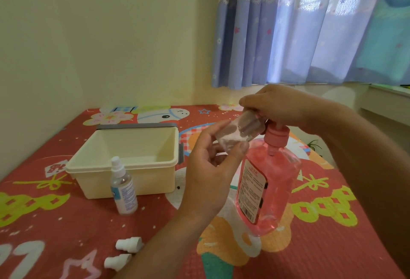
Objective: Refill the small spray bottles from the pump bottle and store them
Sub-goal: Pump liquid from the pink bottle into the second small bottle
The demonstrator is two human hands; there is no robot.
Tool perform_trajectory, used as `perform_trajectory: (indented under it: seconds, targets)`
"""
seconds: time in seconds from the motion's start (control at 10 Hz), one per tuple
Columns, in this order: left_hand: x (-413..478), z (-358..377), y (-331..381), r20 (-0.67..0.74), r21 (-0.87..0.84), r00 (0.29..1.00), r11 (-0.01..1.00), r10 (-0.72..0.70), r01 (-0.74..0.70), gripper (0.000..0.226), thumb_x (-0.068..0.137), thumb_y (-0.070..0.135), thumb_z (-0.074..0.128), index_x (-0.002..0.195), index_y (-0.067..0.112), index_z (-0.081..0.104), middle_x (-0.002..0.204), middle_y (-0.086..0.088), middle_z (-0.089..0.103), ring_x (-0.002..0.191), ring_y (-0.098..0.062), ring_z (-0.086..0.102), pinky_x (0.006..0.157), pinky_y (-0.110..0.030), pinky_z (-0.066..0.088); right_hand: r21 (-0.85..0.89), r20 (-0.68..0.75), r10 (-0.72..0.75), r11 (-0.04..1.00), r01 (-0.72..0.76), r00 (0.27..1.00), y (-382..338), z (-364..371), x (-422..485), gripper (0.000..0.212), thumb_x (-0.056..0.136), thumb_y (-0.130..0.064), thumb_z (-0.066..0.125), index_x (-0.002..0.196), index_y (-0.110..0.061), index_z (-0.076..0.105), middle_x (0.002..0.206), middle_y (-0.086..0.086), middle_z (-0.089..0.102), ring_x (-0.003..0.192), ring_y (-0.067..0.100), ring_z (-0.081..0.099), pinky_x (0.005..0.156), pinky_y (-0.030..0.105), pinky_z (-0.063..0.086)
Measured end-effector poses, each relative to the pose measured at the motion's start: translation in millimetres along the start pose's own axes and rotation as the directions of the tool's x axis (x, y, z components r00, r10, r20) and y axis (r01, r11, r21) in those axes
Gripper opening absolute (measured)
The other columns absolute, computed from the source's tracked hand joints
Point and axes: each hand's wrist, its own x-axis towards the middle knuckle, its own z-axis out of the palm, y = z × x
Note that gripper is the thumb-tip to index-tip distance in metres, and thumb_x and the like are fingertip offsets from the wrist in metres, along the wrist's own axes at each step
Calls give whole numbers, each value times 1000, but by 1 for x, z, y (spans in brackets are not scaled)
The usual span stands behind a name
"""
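Observation:
My left hand (210, 168) grips a small clear bottle (235, 133), tilted with its open mouth up against the spout of the pink pump bottle (266, 188). My right hand (279, 108) rests on top of the pump head (277, 133), fingers curled over it. The pump bottle stands on the mat, full of pink liquid. A second small spray bottle (124, 188) with its white sprayer on stands upright in front of the cream box (124, 161). Two loose white spray caps (129, 244) (117, 261) lie on the mat near the front.
The cream box is open and holds nothing, its grey lid edge (137, 126) behind it. A red patterned mat (66, 223) covers the surface. A wall stands to the left, and curtains (310, 26) hang at the back right.

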Motion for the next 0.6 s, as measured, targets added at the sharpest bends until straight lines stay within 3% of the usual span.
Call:
perform_trajectory:
  seconds: [0.1,0.2,0.3,0.5,0.6]
  targets:
    - [1,-1,0,-5,-4,1000,1000,2,-2,39,81,24,73,117,30,62,107,5,72,97,-16,68,76,-19,53,72,-30,-2,997,5,1000,-1,-1,1,39,100,-31,41,68,-13,55,66,10,55,53,20,48,53,28,41]
    - [1,-2,-1,-20,0,1000,1000,2,-2,39,80,25,75,116,33,62,113,1,70,97,-16,68,75,-18,52,73,-54,-25,997,29,998,2,2,0,36,102,-19,39,71,-14,56,91,21,63,73,28,50,57,28,40]
    - [0,-1,0,-7,-10,1000,1000,-1,1,40,81,24,76,116,34,61,117,2,69,100,-14,68,77,-18,52,58,-37,-47,997,49,998,-2,1,-4,35,98,-21,43,76,1,59,99,25,66,79,44,58,70,38,51]
    - [0,-2,0,-2,-6,1000,1000,10,-10,38,83,17,73,117,31,61,110,1,70,94,-13,68,73,-17,53,50,-82,-28,998,32,996,2,3,1,34,93,-28,49,69,-6,57,76,13,59,65,23,49,65,32,41]
    - [-1,-1,-1,-3,-16,1000,1000,2,-2,38,84,16,73,117,30,61,112,2,70,96,-12,68,75,-19,53,110,-70,-11,994,19,997,1,1,1,37,91,-28,50,84,6,64,83,20,71,67,29,62,71,39,50]
